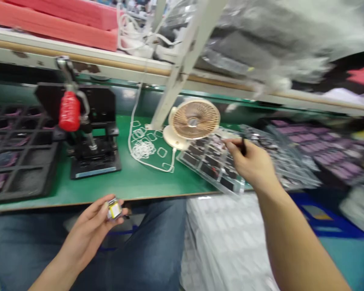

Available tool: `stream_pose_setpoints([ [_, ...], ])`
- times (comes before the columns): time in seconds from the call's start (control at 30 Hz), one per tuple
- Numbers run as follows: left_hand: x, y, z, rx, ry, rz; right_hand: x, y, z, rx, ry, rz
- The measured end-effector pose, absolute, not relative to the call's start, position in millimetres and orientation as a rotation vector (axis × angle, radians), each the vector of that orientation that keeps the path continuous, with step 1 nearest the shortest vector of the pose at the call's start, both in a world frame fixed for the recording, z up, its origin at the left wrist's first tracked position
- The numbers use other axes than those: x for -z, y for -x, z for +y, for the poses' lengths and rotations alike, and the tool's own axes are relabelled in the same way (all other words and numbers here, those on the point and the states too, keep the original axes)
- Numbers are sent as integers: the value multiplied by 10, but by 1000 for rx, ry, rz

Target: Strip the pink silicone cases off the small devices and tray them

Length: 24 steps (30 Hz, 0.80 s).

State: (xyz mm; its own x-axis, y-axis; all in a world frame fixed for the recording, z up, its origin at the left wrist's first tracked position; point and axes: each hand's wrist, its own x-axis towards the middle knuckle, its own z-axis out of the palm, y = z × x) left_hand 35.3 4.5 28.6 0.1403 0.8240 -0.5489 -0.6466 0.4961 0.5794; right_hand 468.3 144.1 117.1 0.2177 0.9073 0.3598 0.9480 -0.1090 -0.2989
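Note:
My left hand (91, 226) is closed around a small square electronic part (114, 209), with a white face edged in yellow. It is held low, just in front of the table edge and above my lap. My right hand (253, 161) reaches over a transparent plastic tray (210, 180) whose compartments hold dark, flat parts. Its fingers are pinched together near the tray's far side. A thin black thing (243, 147) shows at these fingers; blur hides what it is.
A black hand press (94, 157) with a red handle (69, 111) stands left of a small beige fan (195, 120). White ring-shaped gaskets (143, 149) lie on the green table (133, 182). A black foam tray (30, 184) is far left; a slanted post (185, 60) rises behind.

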Motion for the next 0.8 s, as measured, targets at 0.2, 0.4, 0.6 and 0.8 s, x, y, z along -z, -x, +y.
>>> stream_pose_setpoints([
  [0.2,-255,-437,65,-1260,-365,777,-473,-2981,433,-1115,1298,-1449],
  [0.4,-282,-395,23,-1456,-448,860,-107,-1865,66,-1547,1003,-1004],
  [0.6,-231,-390,-20,-1561,-532,905,-28,-1597,36,-1548,1031,-866],
  [0.8,-181,-420,-57,-1615,-558,925,61,-1545,2,-1335,1084,-868],
])
